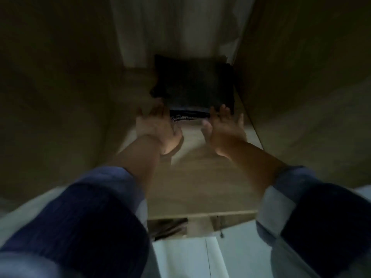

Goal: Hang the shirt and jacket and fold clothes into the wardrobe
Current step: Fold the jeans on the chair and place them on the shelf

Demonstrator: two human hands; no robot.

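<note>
Both forearms, in rolled blue sleeves, reach into the wardrobe over its wooden shelf. The left hand and right hand face each other, fingers loosely spread, gripping nothing. Just past them, toward the shelf's back right corner, lies a folded dark garment; blur hides whether fingertips touch it.
</note>
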